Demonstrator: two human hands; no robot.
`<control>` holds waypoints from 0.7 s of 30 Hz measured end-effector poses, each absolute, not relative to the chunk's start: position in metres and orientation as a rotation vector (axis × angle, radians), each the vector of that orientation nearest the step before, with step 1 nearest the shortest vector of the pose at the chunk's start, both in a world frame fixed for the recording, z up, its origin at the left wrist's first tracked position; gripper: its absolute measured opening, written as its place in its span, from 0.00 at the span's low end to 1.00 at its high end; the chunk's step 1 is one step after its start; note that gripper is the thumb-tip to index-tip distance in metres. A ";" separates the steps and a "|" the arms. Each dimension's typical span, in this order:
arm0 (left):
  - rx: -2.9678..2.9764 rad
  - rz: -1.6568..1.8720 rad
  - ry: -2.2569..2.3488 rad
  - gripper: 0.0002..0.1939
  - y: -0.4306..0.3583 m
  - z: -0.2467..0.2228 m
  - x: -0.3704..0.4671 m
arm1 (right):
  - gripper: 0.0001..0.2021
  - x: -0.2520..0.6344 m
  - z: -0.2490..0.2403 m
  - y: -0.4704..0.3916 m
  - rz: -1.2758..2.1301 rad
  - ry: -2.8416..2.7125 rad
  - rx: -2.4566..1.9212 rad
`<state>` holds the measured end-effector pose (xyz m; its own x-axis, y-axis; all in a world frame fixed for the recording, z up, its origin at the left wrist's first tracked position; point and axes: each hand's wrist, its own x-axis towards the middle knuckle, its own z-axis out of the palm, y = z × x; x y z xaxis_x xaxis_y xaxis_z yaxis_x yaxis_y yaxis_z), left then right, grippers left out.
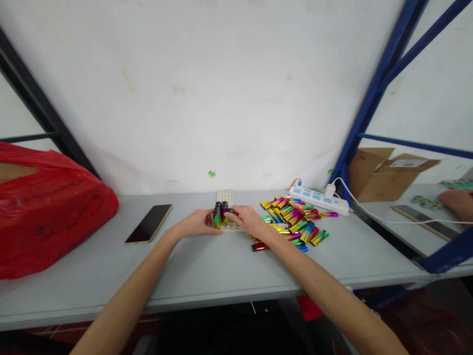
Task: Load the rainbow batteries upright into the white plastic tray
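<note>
Several shiny rainbow-coloured lighters [217, 220] stand upright in a small cluster at the middle of the table. They stand at the near part of a pale tray with round holes [225, 197], whose far part is bare. My left hand [198, 223] curls round the left side of the cluster, thumb at the front, and grips it. My right hand [248, 218] is closed at the cluster's right side, pinching a lighter [229, 211] that its fingers partly cover. Just right of that hand lies a loose pile of the same lighters [295, 217], some hidden behind my forearm.
A phone [150, 224] lies on the left, beside a big red plastic bag [55, 212]. A power strip [320, 198] with a white cable sits behind the pile. Past the blue frame [364, 121] are a cardboard box [380, 175] and another person's hand [458, 203].
</note>
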<state>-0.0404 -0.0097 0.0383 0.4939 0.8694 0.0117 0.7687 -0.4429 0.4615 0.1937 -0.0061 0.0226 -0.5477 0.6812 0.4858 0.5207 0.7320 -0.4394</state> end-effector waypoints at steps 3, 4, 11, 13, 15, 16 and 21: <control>2.361 0.336 1.388 0.31 -0.009 0.038 -0.040 | 0.20 0.186 0.018 -0.006 0.259 -2.384 -0.975; 2.362 0.337 1.390 0.31 -0.009 0.037 -0.039 | 0.21 0.183 0.018 -0.007 0.189 -2.409 -1.010; 2.329 0.339 1.381 0.30 -0.010 0.040 -0.039 | 0.25 0.194 0.031 -0.005 -0.065 -2.490 -1.157; 2.333 0.337 1.384 0.29 -0.011 0.041 -0.039 | 0.23 0.213 0.031 0.003 -0.082 -2.443 -1.226; 2.343 0.325 1.376 0.28 -0.011 0.042 -0.039 | 0.21 0.237 0.028 0.014 -0.133 -2.329 -1.396; 2.346 0.321 1.376 0.28 -0.011 0.042 -0.039 | 0.20 0.249 0.025 0.019 -0.149 -2.255 -1.523; 2.346 0.327 1.387 0.28 -0.008 0.039 -0.041 | 0.22 0.287 0.018 0.032 -0.038 -2.118 -1.986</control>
<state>-0.0408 -0.0080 0.0386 0.4820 0.8762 0.0008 0.7842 -0.4318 0.4457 0.2866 0.0319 0.0180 -0.0493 0.9807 0.1894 0.9868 0.0771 -0.1422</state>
